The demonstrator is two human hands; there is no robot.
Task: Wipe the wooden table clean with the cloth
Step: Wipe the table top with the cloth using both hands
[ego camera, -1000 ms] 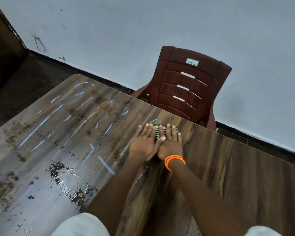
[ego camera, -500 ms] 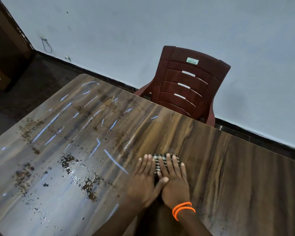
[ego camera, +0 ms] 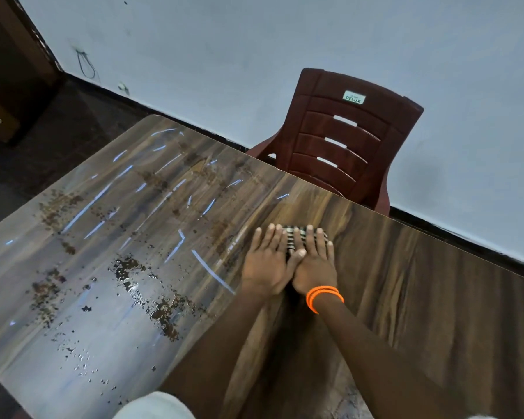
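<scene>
Head view: a maroon slatted plastic chair (ego camera: 342, 140) carries a small label reading "DELUX" (ego camera: 353, 97) and stands at the far edge of the wooden table (ego camera: 436, 297). The black-and-white striped cloth (ego camera: 291, 240), folded small, lies on the glossy wood-grain top nearer the chair than the person, right of the brown crumbs and wet smears (ego camera: 139, 282). Left hand (ego camera: 266, 264) and right hand (ego camera: 313, 264), two orange bangles (ego camera: 324, 296) at its wrist, lie flat on the cloth side by side, fingers extended and close together.
</scene>
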